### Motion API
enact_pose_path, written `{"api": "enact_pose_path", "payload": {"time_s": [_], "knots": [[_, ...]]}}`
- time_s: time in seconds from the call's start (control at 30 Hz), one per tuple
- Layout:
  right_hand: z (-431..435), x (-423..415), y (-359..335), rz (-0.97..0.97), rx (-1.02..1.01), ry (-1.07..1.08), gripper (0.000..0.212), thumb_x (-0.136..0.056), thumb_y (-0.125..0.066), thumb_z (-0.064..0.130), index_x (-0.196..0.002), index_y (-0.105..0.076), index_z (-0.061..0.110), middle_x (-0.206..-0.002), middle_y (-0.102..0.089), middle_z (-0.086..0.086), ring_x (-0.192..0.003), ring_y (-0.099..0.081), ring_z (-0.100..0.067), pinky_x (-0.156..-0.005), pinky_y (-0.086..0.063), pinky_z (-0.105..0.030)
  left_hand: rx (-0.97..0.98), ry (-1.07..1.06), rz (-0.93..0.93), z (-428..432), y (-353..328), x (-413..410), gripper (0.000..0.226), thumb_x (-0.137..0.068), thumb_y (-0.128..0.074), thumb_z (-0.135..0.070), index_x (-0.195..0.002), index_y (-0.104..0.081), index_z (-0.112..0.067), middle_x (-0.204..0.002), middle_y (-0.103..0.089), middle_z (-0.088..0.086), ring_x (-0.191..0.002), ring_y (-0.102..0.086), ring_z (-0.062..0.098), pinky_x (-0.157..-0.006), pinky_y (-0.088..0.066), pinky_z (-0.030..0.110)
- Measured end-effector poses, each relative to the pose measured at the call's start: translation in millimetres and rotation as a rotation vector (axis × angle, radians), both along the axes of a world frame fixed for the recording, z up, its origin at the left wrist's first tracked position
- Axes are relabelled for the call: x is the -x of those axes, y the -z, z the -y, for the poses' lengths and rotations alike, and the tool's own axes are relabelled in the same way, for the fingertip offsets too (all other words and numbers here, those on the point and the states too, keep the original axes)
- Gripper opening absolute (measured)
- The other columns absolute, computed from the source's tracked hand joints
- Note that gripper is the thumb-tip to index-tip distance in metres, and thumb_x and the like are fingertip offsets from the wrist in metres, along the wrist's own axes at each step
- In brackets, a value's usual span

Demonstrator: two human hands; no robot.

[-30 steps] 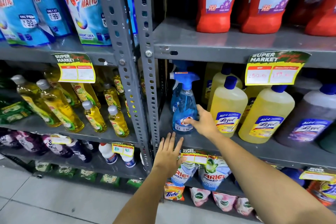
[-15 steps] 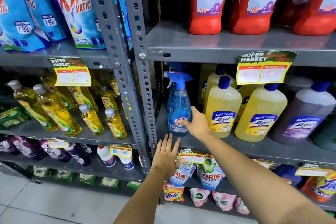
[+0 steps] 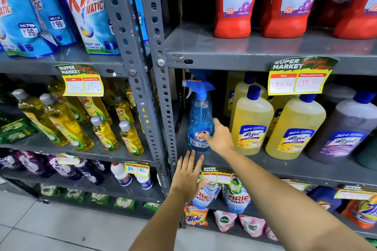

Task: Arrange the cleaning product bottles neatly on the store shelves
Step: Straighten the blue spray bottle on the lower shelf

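A blue spray bottle (image 3: 199, 116) stands upright at the left end of the middle grey shelf (image 3: 265, 167), beside the upright post. My right hand (image 3: 219, 137) wraps around its lower right side, thumb across the label. Just right of it stand yellow Lizol bottles (image 3: 252, 122) with blue caps, then a purple-grey Lizol bottle (image 3: 344, 128). My left hand (image 3: 188, 175) hovers open, fingers spread, in front of the shelf's front edge below the spray bottle, holding nothing.
Red bathroom cleaner bottles (image 3: 234, 2) fill the shelf above. A perforated grey post (image 3: 161, 91) divides the racks. Left rack holds yellow dish-liquid bottles (image 3: 67, 124) and blue detergent pouches (image 3: 89, 10). Detergent pouches (image 3: 234, 195) sit below. Price tags (image 3: 297, 79) hang from shelf edges.
My right hand has shifted slightly on the spray bottle's lower side, keeping hold. The left hand stays open near the shelf edge. The view has drifted a little.
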State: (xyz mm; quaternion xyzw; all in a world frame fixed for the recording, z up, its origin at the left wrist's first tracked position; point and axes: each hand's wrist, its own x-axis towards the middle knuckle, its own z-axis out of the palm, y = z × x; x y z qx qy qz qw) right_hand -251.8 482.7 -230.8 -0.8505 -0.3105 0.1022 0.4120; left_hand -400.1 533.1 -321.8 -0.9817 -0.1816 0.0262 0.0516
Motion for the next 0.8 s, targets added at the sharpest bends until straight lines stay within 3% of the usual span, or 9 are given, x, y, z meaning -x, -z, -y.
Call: {"api": "enact_pose_path", "payload": {"time_s": [0.8], "knots": [[-3.7,-2.4,6.5,-0.004,0.001,-0.021,0.058,-0.081,-0.078,0.028,-0.127,-0.046,0.016,-0.125,-0.068,-0.008,-0.113,-0.066,-0.027,-0.090,-0.056,-0.038,0.031,-0.001,0.015,-4.9,6.3,-0.2,0.077,-0.095,-0.019,-0.065,-0.152,0.009,-0.021,-0.161,0.007,0.014,-0.146,0.011,0.029,-0.118,0.006,0.047]]}}
